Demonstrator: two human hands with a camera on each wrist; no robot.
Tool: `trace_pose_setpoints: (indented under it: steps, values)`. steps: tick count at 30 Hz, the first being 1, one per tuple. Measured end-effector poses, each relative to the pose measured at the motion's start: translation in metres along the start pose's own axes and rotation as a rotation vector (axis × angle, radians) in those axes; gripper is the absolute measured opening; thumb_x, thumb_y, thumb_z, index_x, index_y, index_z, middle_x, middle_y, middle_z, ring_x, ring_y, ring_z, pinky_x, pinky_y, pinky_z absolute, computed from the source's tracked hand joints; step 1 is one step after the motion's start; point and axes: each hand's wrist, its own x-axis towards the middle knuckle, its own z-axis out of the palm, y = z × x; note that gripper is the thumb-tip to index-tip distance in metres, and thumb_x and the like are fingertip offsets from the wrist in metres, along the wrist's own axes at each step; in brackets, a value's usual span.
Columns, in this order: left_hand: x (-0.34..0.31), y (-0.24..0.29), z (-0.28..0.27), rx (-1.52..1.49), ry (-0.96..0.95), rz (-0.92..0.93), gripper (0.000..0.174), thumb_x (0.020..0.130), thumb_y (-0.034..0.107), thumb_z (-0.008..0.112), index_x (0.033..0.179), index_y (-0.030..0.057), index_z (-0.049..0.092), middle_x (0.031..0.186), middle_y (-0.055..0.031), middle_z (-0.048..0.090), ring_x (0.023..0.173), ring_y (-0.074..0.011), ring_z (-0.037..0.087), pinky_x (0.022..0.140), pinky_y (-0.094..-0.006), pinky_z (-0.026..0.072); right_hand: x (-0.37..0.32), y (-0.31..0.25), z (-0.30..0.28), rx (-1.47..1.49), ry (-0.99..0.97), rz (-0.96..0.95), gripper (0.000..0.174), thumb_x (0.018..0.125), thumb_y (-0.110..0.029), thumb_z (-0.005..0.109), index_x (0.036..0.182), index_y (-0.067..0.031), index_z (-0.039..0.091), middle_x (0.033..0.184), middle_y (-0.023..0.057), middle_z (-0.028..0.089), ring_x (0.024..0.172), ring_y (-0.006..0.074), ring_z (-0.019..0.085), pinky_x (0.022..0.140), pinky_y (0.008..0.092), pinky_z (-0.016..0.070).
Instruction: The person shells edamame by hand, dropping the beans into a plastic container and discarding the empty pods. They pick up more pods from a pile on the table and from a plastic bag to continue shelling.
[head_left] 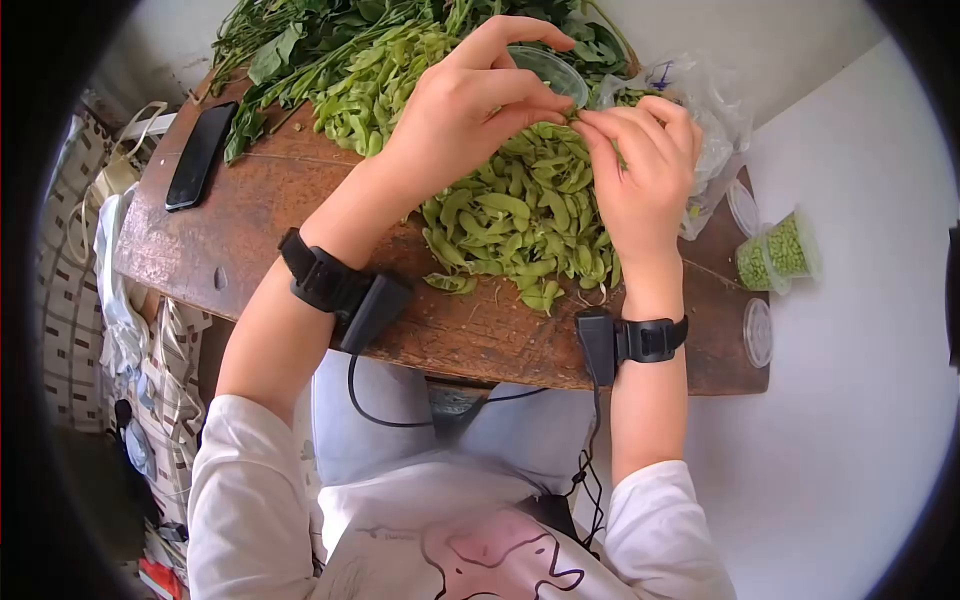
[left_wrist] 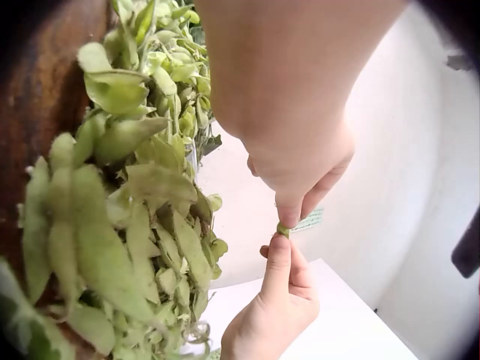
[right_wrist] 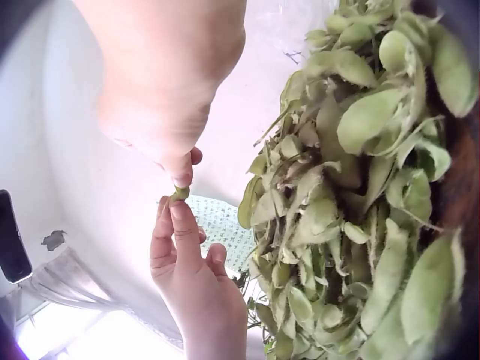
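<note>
Both hands meet above a heap of green pods (head_left: 520,215) on a brown wooden table (head_left: 300,200). My left hand (head_left: 480,100) and my right hand (head_left: 640,160) pinch one small green pod (head_left: 574,117) between their fingertips. The same pod (left_wrist: 283,229) shows in the left wrist view, and as the pod (right_wrist: 180,194) in the right wrist view, held by thumb and finger from each side. A clear plastic cup (head_left: 550,70) stands just behind the hands.
Leafy stalks (head_left: 300,40) lie at the table's far side. A black phone (head_left: 200,155) rests at the left. A clear plastic bag (head_left: 700,110) sits at the right, with a tub of shelled green beans (head_left: 775,250) and two lids (head_left: 757,332) near the right edge.
</note>
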Motion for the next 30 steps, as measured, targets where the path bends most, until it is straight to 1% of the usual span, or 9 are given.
trace_pose_setpoints:
  steps: [3, 6, 8, 12, 15, 17, 20, 24, 30]
  values:
    - [0.003, 0.001, -0.004, 0.002, -0.021, -0.024, 0.01, 0.083, 0.001, 0.08, 0.093, 0.0039, 0.079, 0.131, -0.0074, 0.063, 0.074, -0.0108, 0.06, 0.061, -0.0257, 0.05, -0.001, -0.005, 0.008, 0.005, 0.06, 0.043, 0.01, 0.082, -0.011, 0.081, 0.089, -0.0122, 0.075, 0.09, -0.0016, 0.072, 0.098, 0.0225, 0.06, 0.092, 0.0396, 0.0406]
    - [0.002, 0.006, 0.0, -0.053, 0.047, -0.1, 0.011, 0.084, 0.001, 0.08, 0.095, 0.0036, 0.078, 0.131, -0.0071, 0.062, 0.072, -0.0077, 0.06, 0.059, -0.0242, 0.0488, -0.001, -0.005, 0.008, 0.086, 0.115, 0.136, 0.012, 0.08, -0.009, 0.083, 0.089, -0.011, 0.076, 0.088, -0.0012, 0.072, 0.096, 0.0231, 0.059, 0.09, 0.0383, 0.0414]
    - [0.002, 0.012, 0.0, -0.096, 0.065, -0.314, 0.011, 0.086, 0.002, 0.079, 0.097, 0.0033, 0.077, 0.133, -0.0062, 0.061, 0.07, -0.0044, 0.058, 0.057, -0.0225, 0.0472, -0.001, -0.003, 0.01, 0.138, 0.194, 0.164, 0.014, 0.078, -0.007, 0.084, 0.089, -0.0097, 0.076, 0.087, -0.0004, 0.072, 0.093, 0.0237, 0.058, 0.086, 0.0366, 0.0439]
    - [-0.001, 0.009, 0.001, -0.157, 0.061, -0.351, 0.01, 0.088, 0.003, 0.078, 0.098, 0.0029, 0.076, 0.135, -0.0054, 0.059, 0.072, -0.0021, 0.061, 0.057, -0.0202, 0.048, 0.001, -0.007, 0.007, 0.159, 0.23, 0.176, 0.015, 0.078, -0.006, 0.085, 0.089, -0.0088, 0.076, 0.086, 0.0009, 0.073, 0.09, 0.0237, 0.058, 0.081, 0.0349, 0.0463]
    - [-0.002, 0.008, 0.004, -0.262, 0.084, -0.392, 0.007, 0.089, 0.003, 0.077, 0.096, 0.0016, 0.076, 0.135, -0.0065, 0.059, 0.081, -0.0041, 0.067, 0.06, -0.019, 0.0516, 0.002, -0.008, 0.006, 0.188, 0.249, 0.192, 0.015, 0.078, -0.005, 0.085, 0.089, -0.0077, 0.076, 0.086, 0.0021, 0.073, 0.089, 0.0234, 0.058, 0.078, 0.034, 0.0475]
    - [-0.002, 0.007, 0.005, -0.33, 0.12, -0.365, 0.007, 0.09, 0.004, 0.077, 0.096, 0.0002, 0.075, 0.136, -0.0083, 0.058, 0.093, -0.0083, 0.072, 0.064, -0.019, 0.0552, 0.003, -0.008, 0.005, 0.185, 0.272, 0.17, 0.015, 0.078, -0.005, 0.085, 0.089, -0.0067, 0.076, 0.086, 0.0027, 0.073, 0.088, 0.0234, 0.058, 0.078, 0.0337, 0.0479]
    - [-0.003, 0.007, 0.003, -0.341, 0.1, -0.385, 0.008, 0.09, 0.003, 0.076, 0.097, -0.0007, 0.075, 0.137, -0.01, 0.057, 0.1, -0.0122, 0.072, 0.066, -0.02, 0.0565, 0.004, -0.01, 0.003, 0.194, 0.289, 0.162, 0.016, 0.078, -0.005, 0.085, 0.09, -0.006, 0.076, 0.086, 0.0029, 0.073, 0.088, 0.0236, 0.058, 0.077, 0.0333, 0.0483]
    - [-0.003, 0.007, 0.004, -0.374, 0.109, -0.363, 0.008, 0.091, 0.001, 0.075, 0.098, -0.0012, 0.074, 0.138, -0.0106, 0.056, 0.104, -0.0145, 0.072, 0.069, -0.0209, 0.0578, 0.004, -0.011, 0.0, 0.193, 0.29, 0.158, 0.016, 0.078, -0.004, 0.085, 0.091, -0.006, 0.076, 0.086, 0.0032, 0.073, 0.088, 0.0235, 0.058, 0.077, 0.0332, 0.0484]
    - [-0.006, -0.002, 0.01, -0.546, 0.158, -0.295, 0.007, 0.09, 0.0, 0.075, 0.097, -0.0018, 0.072, 0.139, -0.0137, 0.054, 0.105, -0.0192, 0.072, 0.084, -0.0254, 0.0616, 0.003, -0.012, 0.001, 0.246, 0.302, 0.182, 0.015, 0.079, -0.003, 0.084, 0.092, -0.0052, 0.076, 0.088, 0.0029, 0.074, 0.088, 0.0231, 0.058, 0.077, 0.033, 0.0483]
